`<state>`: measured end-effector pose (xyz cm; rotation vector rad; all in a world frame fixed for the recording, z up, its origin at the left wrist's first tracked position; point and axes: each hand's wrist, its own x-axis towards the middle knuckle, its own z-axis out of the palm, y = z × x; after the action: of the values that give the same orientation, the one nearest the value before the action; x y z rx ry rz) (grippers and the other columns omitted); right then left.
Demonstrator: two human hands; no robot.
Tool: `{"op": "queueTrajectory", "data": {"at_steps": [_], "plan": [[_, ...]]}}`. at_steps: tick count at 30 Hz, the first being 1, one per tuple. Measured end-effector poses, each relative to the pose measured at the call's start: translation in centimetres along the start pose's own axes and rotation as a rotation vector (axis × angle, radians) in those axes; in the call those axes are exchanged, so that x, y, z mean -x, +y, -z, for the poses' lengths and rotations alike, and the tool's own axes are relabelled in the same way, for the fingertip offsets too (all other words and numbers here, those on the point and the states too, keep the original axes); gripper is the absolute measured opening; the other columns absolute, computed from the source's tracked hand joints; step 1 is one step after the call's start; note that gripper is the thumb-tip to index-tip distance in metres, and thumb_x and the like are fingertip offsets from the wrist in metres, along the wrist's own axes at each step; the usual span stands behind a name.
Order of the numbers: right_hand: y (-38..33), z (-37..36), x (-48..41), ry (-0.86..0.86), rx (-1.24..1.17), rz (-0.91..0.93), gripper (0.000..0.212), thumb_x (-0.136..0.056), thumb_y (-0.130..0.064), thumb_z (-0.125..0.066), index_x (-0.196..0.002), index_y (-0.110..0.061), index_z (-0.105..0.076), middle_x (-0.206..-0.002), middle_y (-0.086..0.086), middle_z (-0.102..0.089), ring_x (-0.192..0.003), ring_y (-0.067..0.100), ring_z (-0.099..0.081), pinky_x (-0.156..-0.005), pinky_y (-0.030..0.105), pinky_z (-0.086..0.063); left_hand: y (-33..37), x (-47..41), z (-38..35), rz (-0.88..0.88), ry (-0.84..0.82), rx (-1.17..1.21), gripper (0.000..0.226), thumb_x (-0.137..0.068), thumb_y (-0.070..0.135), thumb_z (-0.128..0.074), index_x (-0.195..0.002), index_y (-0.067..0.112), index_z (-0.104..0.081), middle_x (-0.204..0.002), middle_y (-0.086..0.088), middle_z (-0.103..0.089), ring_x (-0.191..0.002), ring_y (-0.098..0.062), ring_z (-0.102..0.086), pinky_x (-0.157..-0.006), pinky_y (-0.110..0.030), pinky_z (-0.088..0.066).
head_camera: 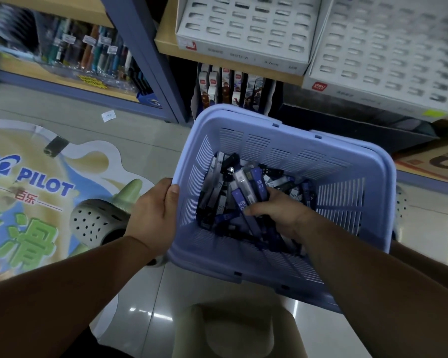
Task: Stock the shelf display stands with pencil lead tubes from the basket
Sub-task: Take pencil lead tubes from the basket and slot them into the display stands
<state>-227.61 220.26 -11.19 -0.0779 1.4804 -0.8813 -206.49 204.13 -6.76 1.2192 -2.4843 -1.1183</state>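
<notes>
A light blue plastic basket (347, 161) sits in front of me, holding a heap of several pencil lead tubes (217, 192), blue, black and clear, some marked HB 0.7. My left hand (155, 213) grips the basket's left rim, thumb over the edge. My right hand (277, 213) is down inside the basket, fingers curled round a few blue tubes (259, 184). Two white display stands with rows of slots stand on the shelf above: one in the middle (243, 27), one at the right (388, 52).
A blue shelf post (150, 58) divides the shelving; pens in a clear case fill the left bay. Card packs stand below the middle shelf. A Pilot floor sticker (36, 182) and my grey clog (96, 223) lie at the left. A cardboard box lies at the right.
</notes>
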Motion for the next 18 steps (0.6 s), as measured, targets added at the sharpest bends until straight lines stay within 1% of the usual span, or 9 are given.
{"op": "queueTrajectory", "data": {"at_steps": [3, 5, 7, 9, 10, 11, 13, 15, 18], "plan": [[-1.4, -0.7, 1.1, 0.013, -0.056, 0.071, 0.038, -0.082, 0.005, -0.074, -0.114, -0.014, -0.066, -0.102, 0.006, -0.073, -0.09, 0.019, -0.067, -0.077, 0.031, -0.052, -0.3, -0.2, -0.1, -0.022, 0.002, -0.031, 0.042, -0.102, 0.042, -0.027, -0.096, 0.011, -0.054, -0.075, 0.0, -0.053, -0.066, -0.019, -0.05, -0.06, -0.04, -0.044], [-2.1, -1.0, 1.9, 0.037, -0.09, 0.123, 0.036, -0.079, 0.002, -0.078, -0.11, -0.014, -0.068, -0.098, 0.006, -0.073, -0.093, 0.023, -0.066, -0.084, 0.037, -0.054, -0.3, -0.3, 0.1, -0.033, 0.01, -0.055, 0.041, -0.1, 0.04, -0.031, -0.117, 0.012, -0.055, -0.096, -0.006, -0.058, -0.08, -0.022, -0.054, -0.072, -0.038, -0.047], [-2.7, -1.3, 3.2, 0.068, -0.143, 0.155, 0.037, -0.078, 0.002, -0.079, -0.11, -0.012, -0.069, -0.098, 0.008, -0.074, -0.1, 0.03, -0.066, -0.096, 0.046, -0.053, 0.4, -0.4, 0.6, -0.085, 0.079, -0.116, 0.045, -0.099, 0.037, -0.04, -0.134, 0.011, -0.049, -0.119, -0.013, -0.055, -0.098, -0.031, -0.056, -0.085, -0.042, -0.048], [-3.2, -1.4, 4.7, 0.102, -0.199, 0.173, 0.035, -0.08, 0.004, -0.076, -0.11, -0.012, -0.069, -0.102, 0.011, -0.074, -0.104, 0.033, -0.067, -0.098, 0.049, -0.052, 2.1, -0.6, 1.0, -0.196, 0.168, -0.165, 0.048, -0.096, 0.039, -0.045, -0.135, 0.01, -0.049, -0.123, -0.015, -0.053, -0.103, -0.034, -0.055, -0.088, -0.044, -0.047], [-3.4, -1.5, 5.3, 0.117, -0.23, 0.181, 0.034, -0.08, 0.004, -0.076, -0.109, -0.013, -0.07, -0.106, 0.012, -0.075, -0.107, 0.035, -0.067, -0.098, 0.05, -0.053, 3.6, -0.7, 1.1, -0.218, 0.163, -0.13, 0.049, -0.095, 0.043, -0.045, -0.132, 0.012, -0.051, -0.121, -0.012, -0.054, -0.102, -0.03, -0.055, -0.088, -0.041, -0.046], [-3.6, -1.5, 6.0, 0.127, -0.255, 0.19, 0.033, -0.08, 0.003, -0.077, -0.108, -0.014, -0.07, -0.108, 0.014, -0.075, -0.108, 0.036, -0.067, -0.098, 0.05, -0.053, 5.3, -0.7, 1.1, -0.184, 0.101, -0.045, 0.049, -0.096, 0.049, -0.046, -0.129, 0.014, -0.054, -0.118, -0.009, -0.056, -0.1, -0.024, -0.056, -0.086, -0.038, -0.046], [-4.2, -1.9, 7.2, 0.141, -0.279, 0.229, 0.032, -0.079, 0.002, -0.077, -0.108, -0.012, -0.072, -0.106, 0.015, -0.076, -0.105, 0.034, -0.07, -0.092, 0.047, -0.057, 9.4, -0.6, 0.7, 0.036, -0.157, 0.184, 0.043, -0.098, 0.054, -0.047, -0.124, 0.021, -0.057, -0.108, 0.0, -0.06, -0.09, -0.014, -0.059, -0.081, -0.032, -0.05], [-4.9, -2.3, 8.2, 0.143, -0.271, 0.288, 0.031, -0.081, 0.003, -0.076, -0.108, -0.01, -0.073, -0.101, 0.013, -0.077, -0.096, 0.028, -0.073, -0.079, 0.036, -0.061, 12.3, -0.7, -0.4, 0.279, -0.379, 0.38, 0.031, -0.1, 0.045, -0.051, -0.121, 0.025, -0.061, -0.101, 0.001, -0.066, -0.088, -0.015, -0.064, -0.081, -0.036, -0.056], [-5.7, -2.5, 9.7, 0.145, -0.281, 0.344, 0.027, -0.083, 0.001, -0.076, -0.108, -0.01, -0.074, -0.098, 0.012, -0.078, -0.089, 0.023, -0.075, -0.068, 0.029, -0.06, 14.6, -1.0, -1.4, 0.428, -0.371, 0.603, 0.017, -0.099, 0.028, -0.059, -0.112, 0.023, -0.068, -0.102, -0.004, -0.074, -0.092, -0.024, -0.072, -0.084, -0.047, -0.06]]}}
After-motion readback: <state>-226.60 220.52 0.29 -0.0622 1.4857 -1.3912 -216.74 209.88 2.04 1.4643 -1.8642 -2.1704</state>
